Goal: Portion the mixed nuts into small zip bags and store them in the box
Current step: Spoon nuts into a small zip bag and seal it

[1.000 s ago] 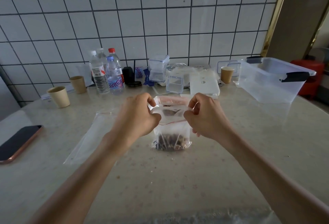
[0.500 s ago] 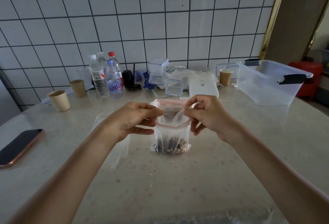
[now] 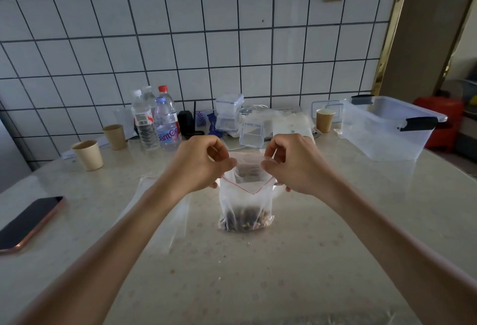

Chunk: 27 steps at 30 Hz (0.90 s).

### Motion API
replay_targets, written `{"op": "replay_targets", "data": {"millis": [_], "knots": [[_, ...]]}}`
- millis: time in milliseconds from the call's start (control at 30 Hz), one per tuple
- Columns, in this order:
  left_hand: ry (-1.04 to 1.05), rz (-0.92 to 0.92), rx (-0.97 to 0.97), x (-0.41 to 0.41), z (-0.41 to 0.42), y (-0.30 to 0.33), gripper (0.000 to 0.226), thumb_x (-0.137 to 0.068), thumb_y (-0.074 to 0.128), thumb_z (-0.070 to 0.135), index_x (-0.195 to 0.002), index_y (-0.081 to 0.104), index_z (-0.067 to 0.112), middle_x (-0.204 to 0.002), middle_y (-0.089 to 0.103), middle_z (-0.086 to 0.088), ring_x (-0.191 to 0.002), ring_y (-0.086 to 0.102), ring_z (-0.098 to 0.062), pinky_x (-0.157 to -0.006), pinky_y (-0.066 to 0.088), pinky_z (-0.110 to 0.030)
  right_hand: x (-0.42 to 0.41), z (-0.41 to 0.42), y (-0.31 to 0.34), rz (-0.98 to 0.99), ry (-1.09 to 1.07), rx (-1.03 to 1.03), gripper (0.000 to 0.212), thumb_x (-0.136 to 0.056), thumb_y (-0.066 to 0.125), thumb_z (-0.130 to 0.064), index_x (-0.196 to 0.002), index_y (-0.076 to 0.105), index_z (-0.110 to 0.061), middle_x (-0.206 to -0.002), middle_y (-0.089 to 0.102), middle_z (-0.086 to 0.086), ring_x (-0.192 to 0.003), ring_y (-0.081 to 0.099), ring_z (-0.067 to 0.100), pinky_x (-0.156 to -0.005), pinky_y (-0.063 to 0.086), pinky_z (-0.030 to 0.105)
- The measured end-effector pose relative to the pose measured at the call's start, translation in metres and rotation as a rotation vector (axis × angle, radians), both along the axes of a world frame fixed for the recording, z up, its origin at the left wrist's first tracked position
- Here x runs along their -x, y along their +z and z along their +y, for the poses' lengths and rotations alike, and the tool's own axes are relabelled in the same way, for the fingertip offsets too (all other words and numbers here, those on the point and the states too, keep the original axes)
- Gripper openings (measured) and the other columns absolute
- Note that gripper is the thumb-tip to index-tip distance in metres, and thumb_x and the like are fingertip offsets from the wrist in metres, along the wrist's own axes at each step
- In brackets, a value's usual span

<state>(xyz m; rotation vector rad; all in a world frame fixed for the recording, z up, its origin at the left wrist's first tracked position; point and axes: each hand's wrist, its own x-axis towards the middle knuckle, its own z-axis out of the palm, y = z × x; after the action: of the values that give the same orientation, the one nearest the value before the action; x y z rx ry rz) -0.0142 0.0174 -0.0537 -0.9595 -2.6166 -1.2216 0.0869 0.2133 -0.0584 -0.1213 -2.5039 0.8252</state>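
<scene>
Zip bag (image 3: 245, 195), mouth open, mixed nuts (image 3: 245, 220) at bottom, upright on table (image 3: 335, 234) centre; left hand (image 3: 200, 163) and right hand (image 3: 291, 163), forearms extended, fingers curled, pinching its top corners; clear box (image 3: 387, 128) far right.

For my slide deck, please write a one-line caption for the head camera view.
Left hand and right hand pinch the open top of a small zip bag holding mixed nuts.

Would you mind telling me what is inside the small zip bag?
Mixed nuts fill the bottom of the zip bag; above them it looks empty. Nuts under the top layer are hidden.
</scene>
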Motion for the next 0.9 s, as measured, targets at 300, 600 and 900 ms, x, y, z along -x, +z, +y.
{"op": "replay_targets", "data": {"millis": [300, 600, 900], "knots": [[-0.043, -0.119, -0.133, 0.003, -0.005, 0.009, 0.026, -0.076, 0.091, 0.009, -0.092, 0.071, 0.014, -0.081, 0.074, 0.0, -0.064, 0.069, -0.009, -0.054, 0.059, -0.024, 0.001, -0.002, 0.009, 0.022, 0.003, -0.056, 0.015, -0.089, 0.069, -0.016, -0.079, 0.068, -0.027, -0.077, 0.065, -0.011, -0.08, 0.061, 0.014, -0.073, 0.057, 0.038], [0.088, 0.311, 0.13, 0.005, -0.01, 0.011, 0.027, -0.08, 0.086, 0.012, -0.077, 0.066, 0.031, -0.073, 0.067, 0.012, -0.067, 0.063, -0.003, -0.063, 0.054, -0.023, -0.003, 0.002, 0.022, 0.008, -0.057, -0.133, 0.027, -0.084, 0.058, -0.002, -0.082, 0.07, -0.026, -0.087, 0.068, -0.005, -0.081, 0.063, 0.021, -0.072, 0.057, 0.037], [-0.035, 0.081, 0.109, 0.006, -0.012, 0.032, 0.014, -0.088, 0.081, 0.012, -0.087, 0.071, 0.022, -0.086, 0.073, 0.004, -0.057, 0.071, -0.009, -0.049, 0.057, -0.023, -0.009, -0.006, 0.035, -0.079, 0.31, -0.366, 0.027, -0.088, 0.069, -0.009, -0.106, 0.077, -0.027, -0.111, 0.071, -0.011, -0.106, 0.063, 0.01, -0.098, 0.049, 0.034]]}}
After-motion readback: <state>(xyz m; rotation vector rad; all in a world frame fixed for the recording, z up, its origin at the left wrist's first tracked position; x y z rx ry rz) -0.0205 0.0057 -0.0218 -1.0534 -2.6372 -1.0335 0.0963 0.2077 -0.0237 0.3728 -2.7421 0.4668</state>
